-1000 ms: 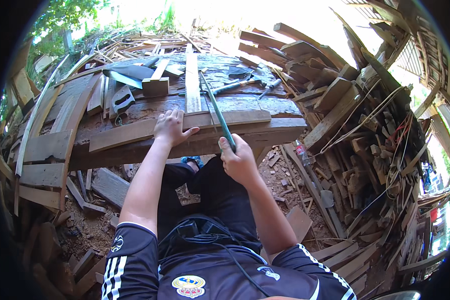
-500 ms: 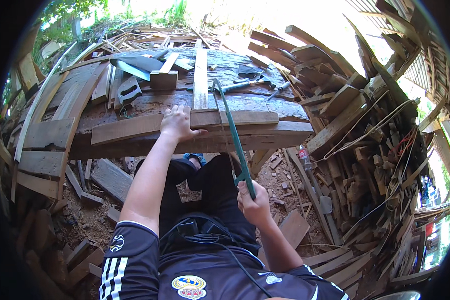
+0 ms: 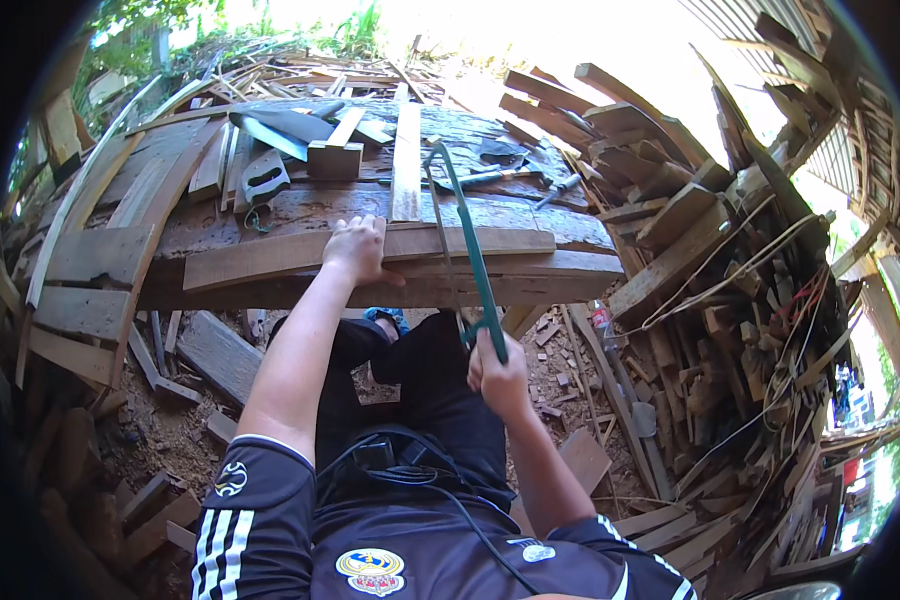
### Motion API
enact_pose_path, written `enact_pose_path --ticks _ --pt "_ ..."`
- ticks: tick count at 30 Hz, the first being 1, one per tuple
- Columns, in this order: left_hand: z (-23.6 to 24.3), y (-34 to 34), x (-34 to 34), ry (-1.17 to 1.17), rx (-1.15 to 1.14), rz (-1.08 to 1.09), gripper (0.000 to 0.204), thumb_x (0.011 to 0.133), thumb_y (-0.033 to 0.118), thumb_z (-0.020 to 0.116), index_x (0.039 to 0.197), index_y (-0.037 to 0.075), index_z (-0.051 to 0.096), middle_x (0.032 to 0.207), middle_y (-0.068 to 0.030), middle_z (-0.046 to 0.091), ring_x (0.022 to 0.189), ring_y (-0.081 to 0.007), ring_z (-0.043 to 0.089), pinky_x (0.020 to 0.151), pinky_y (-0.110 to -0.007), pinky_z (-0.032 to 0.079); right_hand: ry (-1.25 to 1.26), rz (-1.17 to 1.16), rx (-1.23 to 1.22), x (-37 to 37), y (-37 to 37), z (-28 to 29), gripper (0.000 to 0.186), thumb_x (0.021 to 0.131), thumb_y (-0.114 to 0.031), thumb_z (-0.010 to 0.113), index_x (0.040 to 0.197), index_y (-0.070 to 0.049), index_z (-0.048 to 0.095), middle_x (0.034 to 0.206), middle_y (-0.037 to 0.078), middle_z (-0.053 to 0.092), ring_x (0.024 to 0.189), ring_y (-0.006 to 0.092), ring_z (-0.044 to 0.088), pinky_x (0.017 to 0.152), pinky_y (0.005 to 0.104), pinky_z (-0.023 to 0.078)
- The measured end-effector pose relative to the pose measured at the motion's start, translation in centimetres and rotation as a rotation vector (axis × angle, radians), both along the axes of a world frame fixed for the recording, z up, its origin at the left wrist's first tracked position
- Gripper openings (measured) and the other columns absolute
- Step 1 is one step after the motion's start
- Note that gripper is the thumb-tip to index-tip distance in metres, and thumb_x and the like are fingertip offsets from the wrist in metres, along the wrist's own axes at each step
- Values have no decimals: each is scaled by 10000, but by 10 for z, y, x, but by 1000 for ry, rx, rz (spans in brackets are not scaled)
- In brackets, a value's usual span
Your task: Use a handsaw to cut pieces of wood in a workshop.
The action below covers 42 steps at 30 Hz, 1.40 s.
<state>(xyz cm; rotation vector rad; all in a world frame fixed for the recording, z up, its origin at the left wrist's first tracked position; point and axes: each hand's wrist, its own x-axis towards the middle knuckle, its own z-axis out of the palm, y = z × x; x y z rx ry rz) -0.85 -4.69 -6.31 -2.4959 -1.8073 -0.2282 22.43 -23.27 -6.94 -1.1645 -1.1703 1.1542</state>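
Observation:
A long narrow wooden board (image 3: 270,258) lies along the near edge of the thick timber bench. My left hand (image 3: 355,250) presses on its middle, fingers over the top and thumb at the near side. My right hand (image 3: 497,375) is closed round the handle end of a green-framed bow saw (image 3: 478,262), in front of the bench. The saw points away from me, its thin blade crossing the board to the right of my left hand. How deep the blade sits in the wood I cannot tell.
On the bench lie a handsaw (image 3: 263,181), a wooden block (image 3: 334,160), a pale strip (image 3: 406,165) and a hammer-like tool (image 3: 505,174). Stacked offcuts (image 3: 685,210) rise at the right. Planks (image 3: 95,255) lie at the left; sawdust and scraps cover the ground.
My right hand has moved forward and slightly left, pushing the bow saw farther across the board. My left hand stays in place on the board.

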Motion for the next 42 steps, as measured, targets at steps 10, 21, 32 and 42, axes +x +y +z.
enact_pose_path --ticks 10,21,32,42 --pt "-22 5 -6 -16 111 -100 950 681 758 731 1222 -7 576 1178 -132 645 1182 -288 607 1014 -436 477 -2 30 -112 7 -35 40 346 1074 -296 563 826 -74 468 582 -15 440 441 69 413 421 247 361" --pt "-13 3 8 27 131 -184 891 699 722 761 1165 -20 597 1122 -140 661 1138 -284 618 977 -414 496 -58 43 -62 14 -43 25 313 1080 -289 552 859 -77 489 583 -30 431 436 53 397 411 231 334" --pt "-15 8 19 -35 152 -157 928 722 781 714 1126 -46 593 1126 -186 657 1114 -319 650 1015 -403 508 28 13 1 13 77 15 316 1064 -269 549 806 -93 500 563 -45 443 410 60 421 378 259 343" --pt "-22 5 13 -76 164 -105 907 743 776 699 1135 -36 605 1146 -176 653 1148 -319 635 1024 -418 499 -75 -11 -111 20 -15 35 394 1071 -244 526 717 -92 446 513 -18 407 385 92 390 380 287 350"
